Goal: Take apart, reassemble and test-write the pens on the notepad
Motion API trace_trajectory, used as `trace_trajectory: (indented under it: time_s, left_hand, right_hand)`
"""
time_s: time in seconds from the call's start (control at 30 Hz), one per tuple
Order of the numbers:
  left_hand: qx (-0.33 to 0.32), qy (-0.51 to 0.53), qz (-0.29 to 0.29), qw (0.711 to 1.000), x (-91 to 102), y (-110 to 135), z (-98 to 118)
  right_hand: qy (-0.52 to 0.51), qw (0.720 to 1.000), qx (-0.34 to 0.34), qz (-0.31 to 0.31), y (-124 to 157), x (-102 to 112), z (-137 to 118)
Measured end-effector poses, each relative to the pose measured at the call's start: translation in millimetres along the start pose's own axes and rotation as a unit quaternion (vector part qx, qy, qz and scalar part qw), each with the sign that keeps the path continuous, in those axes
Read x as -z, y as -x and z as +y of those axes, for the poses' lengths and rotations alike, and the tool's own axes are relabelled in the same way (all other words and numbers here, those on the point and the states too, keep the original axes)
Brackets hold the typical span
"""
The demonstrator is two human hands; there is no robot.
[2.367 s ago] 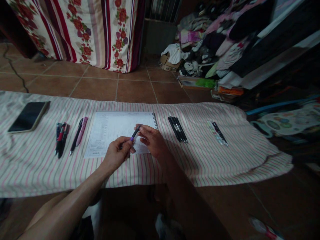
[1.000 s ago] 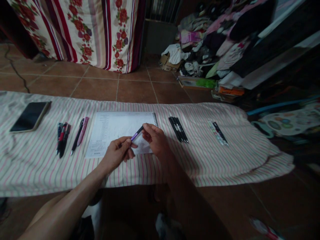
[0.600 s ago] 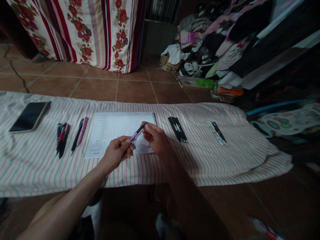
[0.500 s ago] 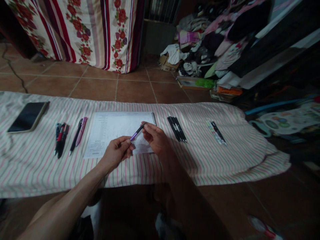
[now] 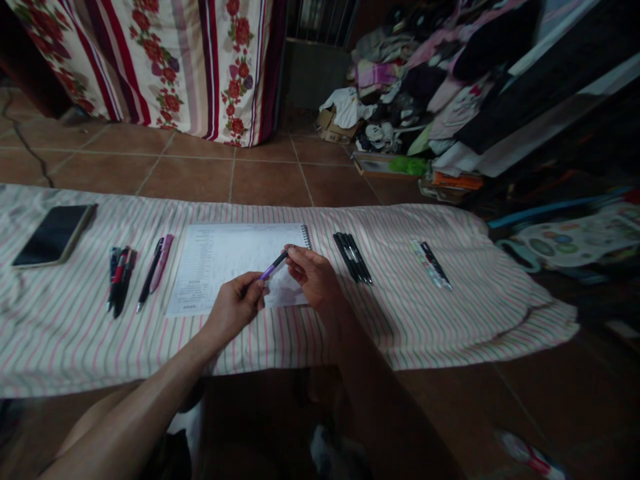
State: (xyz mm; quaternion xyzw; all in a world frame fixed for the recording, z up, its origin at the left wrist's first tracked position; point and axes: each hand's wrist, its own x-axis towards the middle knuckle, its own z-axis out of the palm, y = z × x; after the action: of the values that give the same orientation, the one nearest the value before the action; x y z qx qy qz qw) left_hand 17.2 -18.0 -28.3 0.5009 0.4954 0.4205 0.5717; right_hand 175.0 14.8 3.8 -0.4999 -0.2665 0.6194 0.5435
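A purple and black pen (image 5: 274, 265) is held slantwise between my two hands, above a spiral notebook (image 5: 200, 267) with printed pages. My left hand (image 5: 239, 299) is closed on the pen's lower purple end. At its upper black end, the fingertips of my right hand (image 5: 313, 272) pinch it. Right of the notebook lies a row of several black pens (image 5: 353, 257). Left of it are a black pen (image 5: 150, 275) and a pink pen (image 5: 161, 264) side by side, with a bunch of pens (image 5: 121, 281) in black, red and blue farther left.
A striped cloth (image 5: 310, 340) covers the long table. A tablet or large phone (image 5: 53, 235) lies at far left, and two patterned pens (image 5: 433, 265) rest at right. Beyond the table are a floral curtain (image 5: 187, 67) and a heap of clothes (image 5: 395, 93) on the tiled floor.
Both hands keep hold of the pen in almost the same place; the left fingers have shifted slightly around its lower end. The view has moved a little.
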Motion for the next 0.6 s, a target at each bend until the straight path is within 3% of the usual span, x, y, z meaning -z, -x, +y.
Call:
trace_trajectory:
  time_s: [0.17, 0.27, 0.47, 0.6]
  left_hand:
    - [-0.096, -0.173, 0.073, 0.978, 1.8, 4.2, 6.5]
    - [-0.132, -0.21, 0.09, 0.965, 1.5, 6.7, 12.9]
    - [-0.023, -0.067, 0.054, 0.996, -1.3, 4.5, 0.3]
    - [-0.002, 0.001, 0.031, 1.0, 0.2, 1.3, -8.1]
  right_hand:
    - [-0.002, 1.0, 0.003, 0.018, 0.5, -2.9, 2.6]
    - [-0.005, 1.0, 0.001, 0.02, 1.0, -4.6, 3.0]
    - [-0.018, 1.0, -0.016, -0.016, 1.0, -5.4, 1.7]
    - [-0.021, 0.999, -0.014, -0.02, -0.3, -5.3, 3.5]
